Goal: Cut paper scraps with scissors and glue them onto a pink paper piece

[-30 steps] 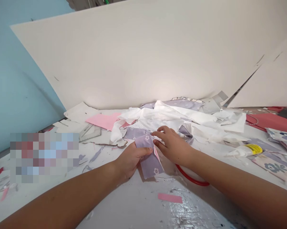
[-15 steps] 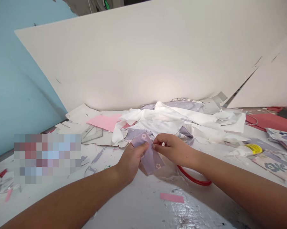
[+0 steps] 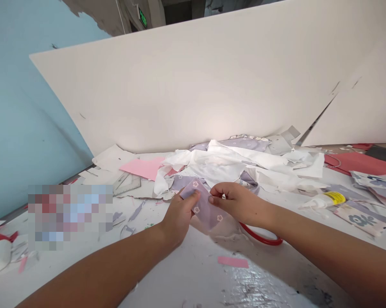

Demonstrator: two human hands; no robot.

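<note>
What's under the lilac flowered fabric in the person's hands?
Below the lilac flowered fabric, the white tabletop and a shadow show; whatever lies directly beneath the fabric is covered and can't be seen.

Paint-flecked white tabletop point(image 3: 186, 278) strewn with craft offcuts.
White fabric point(image 3: 218, 164) lies heaped at the centre beside lilac floral fabric point(image 3: 185, 183), with a pink paper sheet point(image 3: 143, 167) and a clear plastic ruler point(image 3: 125, 185) to the left; a red ring point(image 3: 263, 239), pink strip point(image 3: 233, 262), glue bottle point(image 3: 323, 199) and red card point(image 3: 356, 162) lie rightward.

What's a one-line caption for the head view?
Left hand and right hand hold lilac floral fabric above a scrap-strewn table.
</note>
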